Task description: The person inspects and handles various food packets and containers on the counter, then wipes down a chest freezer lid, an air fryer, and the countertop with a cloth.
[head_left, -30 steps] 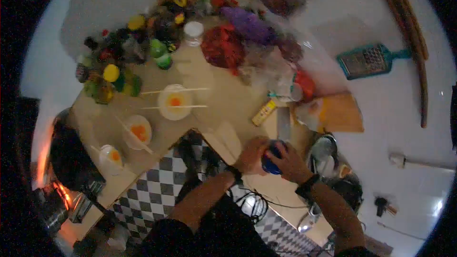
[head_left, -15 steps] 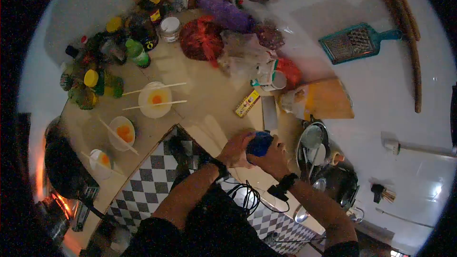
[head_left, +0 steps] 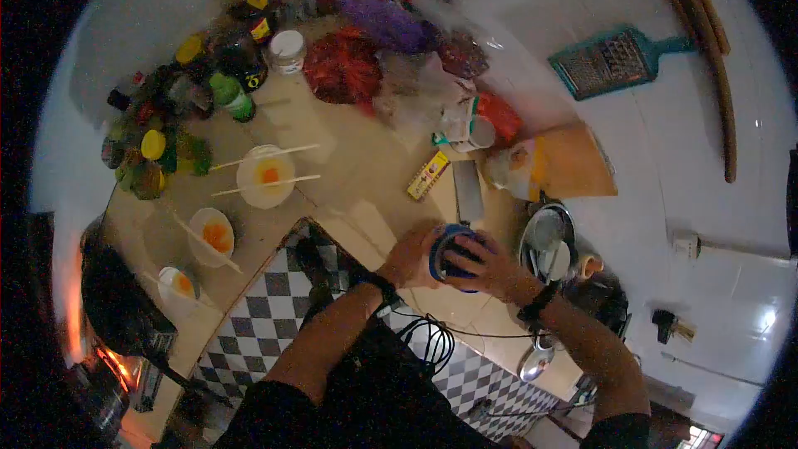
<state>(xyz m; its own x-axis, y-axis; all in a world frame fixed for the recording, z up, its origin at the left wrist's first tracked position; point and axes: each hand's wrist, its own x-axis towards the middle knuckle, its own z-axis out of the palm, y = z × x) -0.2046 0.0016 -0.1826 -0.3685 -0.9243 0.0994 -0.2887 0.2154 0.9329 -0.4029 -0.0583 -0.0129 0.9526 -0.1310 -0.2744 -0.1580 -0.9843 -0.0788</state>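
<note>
Near the counter's front edge, both hands are on a round blue object [head_left: 443,259], whose exact kind I cannot make out. My left hand [head_left: 412,258] grips its left side. My right hand [head_left: 490,266] lies over its right side and top, fingers curled across a dark part. Just beyond the hands lie a cleaver-like metal blade [head_left: 468,191] and a yellow box [head_left: 429,175]. To the left are three bowls with egg yolk: a larger one [head_left: 253,190] with two chopsticks across it, a middle one [head_left: 201,249] and a small one [head_left: 168,285].
A black wok [head_left: 120,295] sits over a flame at the far left. Bottles [head_left: 233,98], a white-lidded jar [head_left: 287,53] and a red bag [head_left: 342,66] stand at the back. Right are a pan [head_left: 544,243], an orange board-like item [head_left: 573,168] and a hanging grater [head_left: 611,64].
The blue object has turned between my hands, and my right hand now spreads across its top. The view has shifted, so the counter items appear farther left and higher than a second ago.
</note>
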